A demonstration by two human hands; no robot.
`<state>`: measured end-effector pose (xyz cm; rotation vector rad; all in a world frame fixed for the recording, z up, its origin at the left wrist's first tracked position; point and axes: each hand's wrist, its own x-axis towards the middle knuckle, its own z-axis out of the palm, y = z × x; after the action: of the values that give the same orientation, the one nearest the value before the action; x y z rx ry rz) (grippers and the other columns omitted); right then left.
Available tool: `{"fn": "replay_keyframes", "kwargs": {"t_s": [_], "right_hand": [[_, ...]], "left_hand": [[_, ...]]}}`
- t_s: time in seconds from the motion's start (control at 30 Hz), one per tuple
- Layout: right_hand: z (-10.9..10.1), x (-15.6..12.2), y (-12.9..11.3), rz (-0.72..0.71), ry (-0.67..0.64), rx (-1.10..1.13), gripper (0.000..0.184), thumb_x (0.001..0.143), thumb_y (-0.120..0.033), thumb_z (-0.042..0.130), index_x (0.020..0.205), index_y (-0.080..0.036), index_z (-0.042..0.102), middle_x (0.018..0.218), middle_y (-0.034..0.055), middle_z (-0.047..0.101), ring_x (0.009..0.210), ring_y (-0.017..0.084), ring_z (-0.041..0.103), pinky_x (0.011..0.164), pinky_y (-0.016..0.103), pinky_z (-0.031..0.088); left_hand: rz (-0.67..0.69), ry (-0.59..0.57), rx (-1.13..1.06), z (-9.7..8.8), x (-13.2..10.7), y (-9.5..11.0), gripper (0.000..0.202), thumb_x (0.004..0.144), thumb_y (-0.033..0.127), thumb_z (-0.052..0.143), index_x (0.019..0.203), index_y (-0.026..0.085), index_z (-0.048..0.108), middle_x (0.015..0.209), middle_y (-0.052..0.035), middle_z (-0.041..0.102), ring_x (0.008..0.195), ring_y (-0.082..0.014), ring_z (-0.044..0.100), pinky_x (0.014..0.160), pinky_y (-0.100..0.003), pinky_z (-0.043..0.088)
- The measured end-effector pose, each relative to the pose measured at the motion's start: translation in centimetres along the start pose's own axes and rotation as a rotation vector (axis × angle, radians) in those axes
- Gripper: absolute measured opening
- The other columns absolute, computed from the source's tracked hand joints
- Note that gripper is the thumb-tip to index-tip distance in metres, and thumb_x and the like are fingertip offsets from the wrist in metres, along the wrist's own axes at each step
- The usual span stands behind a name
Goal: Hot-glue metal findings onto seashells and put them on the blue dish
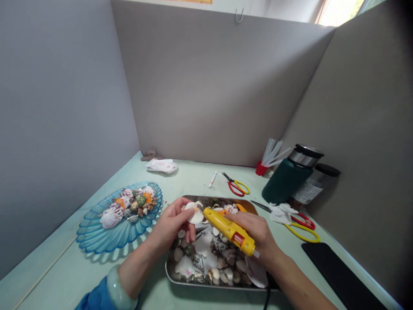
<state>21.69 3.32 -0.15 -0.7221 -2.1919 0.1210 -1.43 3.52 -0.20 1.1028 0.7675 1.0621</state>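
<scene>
Between the thumb and fingers of my left hand is a white seashell, held above a metal tray. My right hand grips a yellow hot glue gun, its nozzle pointing left at the shell; whether the tip touches it I cannot tell. A clear glue stick end pokes from the back of the gun. Under both hands the tray holds many loose shells in white, brown and grey, along with small metal pieces.
A blue scalloped dish with shells and small snails stands left. Red-and-yellow scissors lie behind the tray. To the right are more scissors under tissue, a green bottle, a red cup of glue sticks and a black phone-like slab.
</scene>
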Motion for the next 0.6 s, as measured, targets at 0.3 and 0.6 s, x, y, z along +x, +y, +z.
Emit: {"fn": "replay_keyframes", "kwargs": {"t_s": [0.3, 0.6], "right_hand": [[0.22, -0.6, 0.74, 0.161, -0.028, 0.154, 0.021, 0.082, -0.029, 0.057, 0.1, -0.02, 0.064, 0.091, 0.0076, 0.071, 0.078, 0.021, 0.067, 0.069, 0.03, 0.051], [0.14, -0.19, 0.36, 0.359, -0.078, 0.273, 0.012, 0.083, -0.028, 0.06, 0.087, -0.019, 0.066, 0.08, 0.0025, 0.068, 0.069, 0.017, 0.063, 0.063, 0.026, 0.05]], "left_hand": [[0.005, 0.001, 0.016, -0.03, -0.03, -0.03, 0.02, 0.081, 0.037, 0.057, 0.083, 0.019, 0.047, 0.04, 0.0046, 0.059, 0.032, -0.0105, 0.052, 0.035, -0.018, 0.039], [0.01, -0.004, 0.091, 0.12, -0.15, 0.05, 0.019, 0.083, 0.036, 0.056, 0.083, 0.018, 0.051, 0.046, 0.0052, 0.057, 0.033, -0.0094, 0.052, 0.035, -0.017, 0.039]]}}
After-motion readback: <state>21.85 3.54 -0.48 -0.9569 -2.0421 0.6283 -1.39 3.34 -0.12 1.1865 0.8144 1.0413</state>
